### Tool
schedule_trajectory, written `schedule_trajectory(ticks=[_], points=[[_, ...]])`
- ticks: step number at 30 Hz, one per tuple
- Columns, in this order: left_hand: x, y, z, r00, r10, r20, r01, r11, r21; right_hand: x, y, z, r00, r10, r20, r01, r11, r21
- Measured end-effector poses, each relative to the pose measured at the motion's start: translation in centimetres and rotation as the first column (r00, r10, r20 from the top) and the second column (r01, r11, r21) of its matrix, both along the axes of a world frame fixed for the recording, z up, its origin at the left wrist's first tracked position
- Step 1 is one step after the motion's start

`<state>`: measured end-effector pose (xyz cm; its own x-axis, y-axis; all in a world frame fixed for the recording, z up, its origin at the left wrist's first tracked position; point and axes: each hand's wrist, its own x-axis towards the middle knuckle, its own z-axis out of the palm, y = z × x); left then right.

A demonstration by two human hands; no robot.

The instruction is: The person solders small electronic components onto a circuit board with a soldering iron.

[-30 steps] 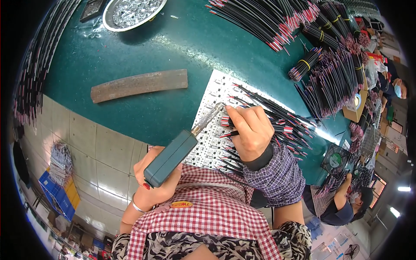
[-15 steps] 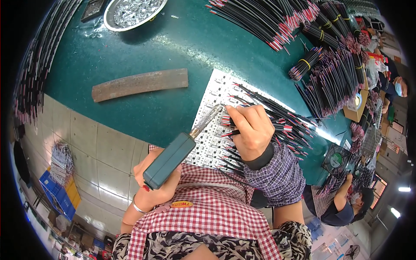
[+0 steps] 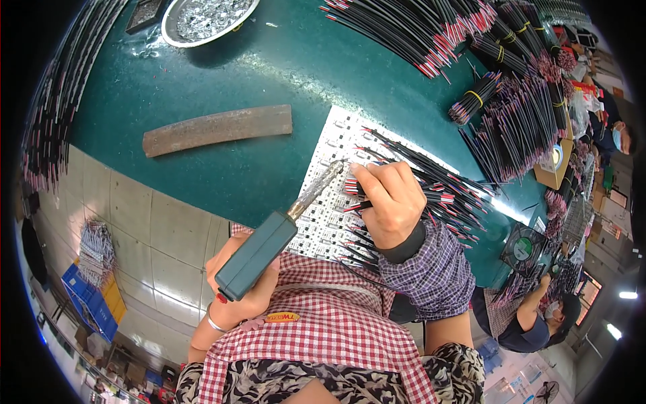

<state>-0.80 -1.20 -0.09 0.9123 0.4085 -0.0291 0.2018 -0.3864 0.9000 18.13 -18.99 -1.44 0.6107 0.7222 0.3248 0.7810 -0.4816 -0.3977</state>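
Note:
My left hand (image 3: 245,286) is wrapped round the dark green body of a soldering gun (image 3: 257,254). Its metal barrel slants up and right, the tip close to the fingertips of my right hand (image 3: 391,205). That hand is closed in a pinch over a white sheet of circuit boards (image 3: 325,158), dotted with small black parts. Several short black cables (image 3: 447,199) with red and white ends lie across the sheet, beneath and beside the right hand. A cable end appears to be in the pinch, though the fingers mostly cover it.
A curved rusty metal bar (image 3: 219,130) lies on the green table (image 3: 202,192), left of the sheet. Behind it stands a bowl of silvery scraps (image 3: 208,18). Cable bundles (image 3: 515,131) pile up at the right and far side. A co-worker (image 3: 545,316) sits at the right.
The soldering gun has moved slightly left and down, its tip shifting a little away from my right fingertips. My right hand stays nearly still.

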Motion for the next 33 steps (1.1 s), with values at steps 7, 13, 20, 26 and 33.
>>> schedule_trajectory(ticks=[7, 13, 20, 26, 33], points=[[0.3, 0.0, 0.4, 1.0, -0.005, -0.021, 0.005, 1.0, 0.0, 0.0, 0.0, -0.2, 1.0, -0.002, -0.003, 0.002, 0.999, 0.035], [0.5, -0.2, 0.5, 1.0, -0.004, -0.03, 0.004, 1.0, -0.006, 0.3, -0.3, -0.5, 0.999, 0.03, 0.038, -0.03, 1.0, 0.006], [-0.4, 0.0, 0.1, 0.999, -0.047, 0.002, 0.047, 0.999, 0.007, 0.1, -0.1, -0.3, 0.998, 0.051, 0.022, -0.051, 0.999, 0.012], [-2.7, 0.5, 0.1, 0.998, 0.039, -0.056, -0.042, 0.998, -0.043, 0.1, -0.4, -0.3, 0.999, 0.038, 0.028, -0.038, 0.999, -0.01], [-3.5, 0.5, -0.1, 0.995, 0.08, -0.056, -0.081, 0.996, -0.02, -0.5, -1.5, 3.2, 0.992, 0.109, 0.066, -0.116, 0.987, 0.115]])
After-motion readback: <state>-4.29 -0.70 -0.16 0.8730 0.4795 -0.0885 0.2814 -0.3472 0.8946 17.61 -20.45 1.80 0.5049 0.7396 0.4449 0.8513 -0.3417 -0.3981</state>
